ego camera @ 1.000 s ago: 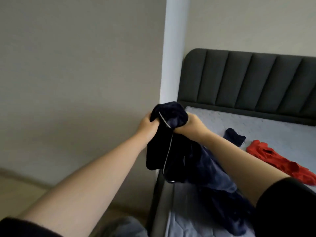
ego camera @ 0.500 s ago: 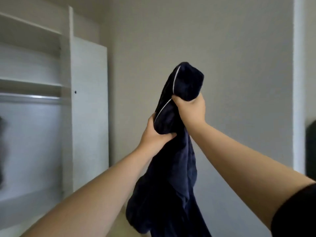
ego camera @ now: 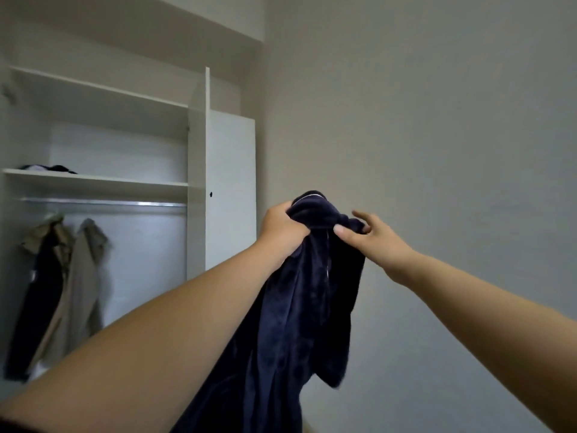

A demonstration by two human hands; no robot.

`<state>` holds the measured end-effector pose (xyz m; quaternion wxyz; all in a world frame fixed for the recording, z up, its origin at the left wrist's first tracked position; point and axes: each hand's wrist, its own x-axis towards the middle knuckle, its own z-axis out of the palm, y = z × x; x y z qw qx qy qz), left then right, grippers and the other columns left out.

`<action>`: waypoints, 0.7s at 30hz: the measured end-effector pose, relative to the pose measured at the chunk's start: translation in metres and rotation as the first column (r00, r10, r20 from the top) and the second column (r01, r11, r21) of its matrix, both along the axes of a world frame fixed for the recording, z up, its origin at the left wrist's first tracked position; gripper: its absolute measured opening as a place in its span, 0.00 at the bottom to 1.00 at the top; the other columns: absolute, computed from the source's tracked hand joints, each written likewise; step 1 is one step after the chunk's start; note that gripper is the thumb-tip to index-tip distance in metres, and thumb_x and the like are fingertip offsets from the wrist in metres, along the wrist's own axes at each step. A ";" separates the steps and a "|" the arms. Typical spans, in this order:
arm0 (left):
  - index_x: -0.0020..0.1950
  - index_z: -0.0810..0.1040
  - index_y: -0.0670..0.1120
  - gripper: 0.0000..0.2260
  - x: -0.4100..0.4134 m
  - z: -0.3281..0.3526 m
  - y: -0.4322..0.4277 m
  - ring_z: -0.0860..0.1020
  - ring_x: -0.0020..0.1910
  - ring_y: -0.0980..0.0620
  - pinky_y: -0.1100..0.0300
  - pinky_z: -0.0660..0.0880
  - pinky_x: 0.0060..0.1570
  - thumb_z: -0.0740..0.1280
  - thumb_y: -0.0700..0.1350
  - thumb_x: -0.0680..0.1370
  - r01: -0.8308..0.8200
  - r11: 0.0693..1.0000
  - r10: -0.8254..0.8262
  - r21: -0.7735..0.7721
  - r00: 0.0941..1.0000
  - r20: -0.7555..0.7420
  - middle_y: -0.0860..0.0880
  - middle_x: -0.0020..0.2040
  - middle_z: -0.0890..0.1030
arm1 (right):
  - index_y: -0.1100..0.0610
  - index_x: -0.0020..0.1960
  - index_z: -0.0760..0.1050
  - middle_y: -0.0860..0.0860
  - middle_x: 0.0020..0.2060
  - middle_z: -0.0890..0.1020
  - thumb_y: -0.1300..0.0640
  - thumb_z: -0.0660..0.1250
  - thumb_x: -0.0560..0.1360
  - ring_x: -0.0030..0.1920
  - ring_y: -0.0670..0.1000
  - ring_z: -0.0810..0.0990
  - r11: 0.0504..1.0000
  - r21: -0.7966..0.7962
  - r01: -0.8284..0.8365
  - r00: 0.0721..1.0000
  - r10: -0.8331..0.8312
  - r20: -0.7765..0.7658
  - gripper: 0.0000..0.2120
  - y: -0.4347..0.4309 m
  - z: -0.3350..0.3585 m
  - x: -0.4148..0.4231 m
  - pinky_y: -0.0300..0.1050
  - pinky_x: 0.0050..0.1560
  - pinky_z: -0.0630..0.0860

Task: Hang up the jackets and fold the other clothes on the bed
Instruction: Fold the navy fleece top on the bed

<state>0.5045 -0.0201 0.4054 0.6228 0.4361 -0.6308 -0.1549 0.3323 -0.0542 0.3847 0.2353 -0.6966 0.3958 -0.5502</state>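
A dark navy fleece jacket (ego camera: 299,307) with thin white piping hangs in the air in front of me, its lower part dropping out of the frame. My left hand (ego camera: 282,232) grips its bunched top. My right hand (ego camera: 371,237) is at the jacket's right upper edge, thumb pressed on the cloth and fingers spread loosely behind it. The open white wardrobe (ego camera: 199,170) stands to the left with a metal hanging rail (ego camera: 103,203). The bed is out of view.
Two jackets hang from the rail at the far left: a dark one (ego camera: 37,301) and a beige one (ego camera: 84,282). Dark folded cloth (ego camera: 46,168) lies on the shelf above the rail. A bare grey wall (ego camera: 437,135) fills the right side.
My view has turned left from the bed toward the wardrobe. The jacket came off the bed and rose with both hands. My right hand has loosened its full grip to a thumb-and-finger hold.
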 end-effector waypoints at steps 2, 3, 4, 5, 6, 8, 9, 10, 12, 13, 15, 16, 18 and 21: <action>0.44 0.80 0.48 0.14 0.002 -0.002 0.000 0.77 0.35 0.49 0.59 0.73 0.30 0.61 0.31 0.70 0.035 0.999 -0.035 0.023 0.999 -0.023 0.47 0.37 0.80 | 0.49 0.74 0.61 0.55 0.68 0.66 0.52 0.80 0.63 0.66 0.54 0.70 0.999 0.046 0.022 0.979 -0.012 -0.206 0.45 0.003 -0.006 -0.008 0.51 0.68 0.68; 0.43 0.79 0.49 0.15 0.002 -0.003 0.000 0.76 0.34 0.50 0.62 0.70 0.28 0.61 0.30 0.70 0.052 0.998 -0.051 0.033 0.998 -0.031 0.48 0.35 0.79 | 0.48 0.74 0.61 0.56 0.68 0.65 0.54 0.81 0.62 0.67 0.56 0.69 0.996 0.051 0.067 0.963 -0.051 -0.266 0.46 0.004 -0.010 -0.012 0.54 0.68 0.68; 0.42 0.78 0.51 0.17 0.001 -0.002 0.000 0.76 0.33 0.51 0.63 0.69 0.27 0.60 0.29 0.70 0.071 0.997 -0.069 0.043 0.997 -0.044 0.50 0.35 0.78 | 0.48 0.74 0.62 0.56 0.68 0.66 0.56 0.81 0.62 0.67 0.57 0.69 0.995 0.055 0.085 0.958 -0.067 -0.279 0.46 0.006 -0.014 -0.015 0.56 0.68 0.68; 0.42 0.78 0.52 0.18 -0.001 -0.002 -0.001 0.75 0.33 0.51 0.64 0.68 0.26 0.60 0.28 0.69 0.095 0.994 -0.092 0.053 0.994 -0.061 0.51 0.33 0.78 | 0.50 0.72 0.64 0.56 0.66 0.69 0.59 0.80 0.62 0.65 0.57 0.71 0.996 0.073 0.060 0.967 -0.040 -0.251 0.43 0.007 -0.019 -0.017 0.56 0.67 0.69; 0.41 0.78 0.52 0.19 -0.004 -0.001 -0.002 0.75 0.32 0.52 0.64 0.69 0.25 0.59 0.28 0.69 0.121 0.991 -0.116 0.062 0.990 -0.078 0.52 0.32 0.78 | 0.53 0.70 0.67 0.56 0.63 0.74 0.61 0.79 0.64 0.62 0.56 0.75 0.995 0.104 0.001 0.981 0.019 -0.192 0.38 0.007 -0.023 -0.018 0.54 0.66 0.71; 0.40 0.78 0.52 0.19 -0.010 -0.001 -0.005 0.77 0.34 0.50 0.62 0.72 0.28 0.59 0.28 0.69 0.153 0.985 -0.148 0.079 0.986 -0.073 0.52 0.32 0.79 | 0.59 0.62 0.75 0.55 0.52 0.82 0.65 0.75 0.69 0.51 0.53 0.82 0.985 0.155 -0.076 0.996 0.083 -0.037 0.23 0.010 -0.030 -0.020 0.49 0.57 0.77; 0.41 0.78 0.52 0.19 -0.012 -0.002 -0.007 0.78 0.36 0.49 0.59 0.75 0.32 0.59 0.28 0.69 0.155 0.983 -0.151 0.093 0.987 -0.048 0.51 0.35 0.80 | 0.62 0.57 0.78 0.54 0.45 0.84 0.66 0.73 0.70 0.44 0.52 0.83 0.986 0.161 -0.041 0.999 0.037 0.026 0.15 0.011 -0.029 -0.023 0.46 0.49 0.78; 0.43 0.78 0.52 0.18 -0.013 -0.005 -0.010 0.78 0.39 0.48 0.56 0.76 0.36 0.60 0.29 0.69 0.150 0.983 -0.149 0.109 0.989 -0.019 0.50 0.38 0.80 | 0.61 0.50 0.79 0.53 0.39 0.83 0.65 0.72 0.71 0.39 0.50 0.82 0.987 0.156 0.030 0.997 -0.040 0.062 0.08 0.011 -0.028 -0.027 0.43 0.42 0.78; 0.47 0.79 0.51 0.16 -0.012 -0.011 -0.016 0.79 0.42 0.48 0.56 0.78 0.39 0.65 0.31 0.70 0.109 0.988 -0.111 0.112 0.994 0.018 0.50 0.41 0.81 | 0.58 0.42 0.78 0.50 0.33 0.81 0.63 0.72 0.72 0.32 0.47 0.79 0.979 0.108 0.172 0.977 -0.184 0.109 0.03 0.012 -0.020 -0.038 0.38 0.30 0.75; 0.47 0.79 0.51 0.13 -0.010 -0.013 -0.020 0.80 0.43 0.48 0.58 0.78 0.39 0.68 0.33 0.70 0.065 0.994 -0.066 0.091 0.998 0.011 0.51 0.41 0.81 | 0.57 0.39 0.78 0.49 0.31 0.80 0.61 0.72 0.72 0.30 0.46 0.78 0.974 0.081 0.213 0.964 -0.223 0.142 0.05 0.012 -0.016 -0.042 0.36 0.26 0.74; 0.45 0.78 0.49 0.09 -0.005 -0.015 -0.026 0.80 0.44 0.47 0.56 0.79 0.44 0.72 0.36 0.70 -0.050 0.997 0.052 0.053 0.998 -0.028 0.50 0.41 0.81 | 0.56 0.37 0.78 0.49 0.30 0.80 0.60 0.72 0.71 0.28 0.45 0.78 0.966 0.055 0.253 0.945 -0.259 0.199 0.06 0.012 -0.009 -0.048 0.34 0.24 0.74; 0.42 0.78 0.48 0.08 -0.003 -0.016 -0.028 0.81 0.45 0.46 0.53 0.80 0.47 0.73 0.37 0.70 -0.097 0.994 0.099 0.052 0.994 -0.036 0.48 0.41 0.81 | 0.56 0.37 0.78 0.50 0.30 0.80 0.61 0.73 0.71 0.28 0.46 0.79 0.964 0.058 0.259 0.941 -0.265 0.211 0.06 0.012 -0.007 -0.050 0.36 0.25 0.75; 0.40 0.77 0.47 0.06 -0.003 -0.017 -0.029 0.81 0.46 0.43 0.50 0.80 0.48 0.73 0.40 0.70 -0.128 0.989 0.132 0.078 0.991 -0.037 0.46 0.42 0.81 | 0.59 0.39 0.78 0.53 0.32 0.81 0.62 0.73 0.70 0.30 0.49 0.80 0.962 0.089 0.260 0.933 -0.274 0.232 0.04 0.010 -0.004 -0.051 0.40 0.31 0.78; 0.49 0.79 0.46 0.07 -0.011 -0.023 -0.027 0.82 0.50 0.45 0.51 0.80 0.44 0.73 0.42 0.73 0.034 0.987 -0.008 0.155 0.986 -0.169 0.46 0.48 0.82 | 0.62 0.43 0.77 0.56 0.36 0.81 0.63 0.72 0.70 0.36 0.54 0.81 0.957 0.139 0.253 0.906 -0.285 0.312 0.05 0.007 -0.004 -0.053 0.47 0.40 0.79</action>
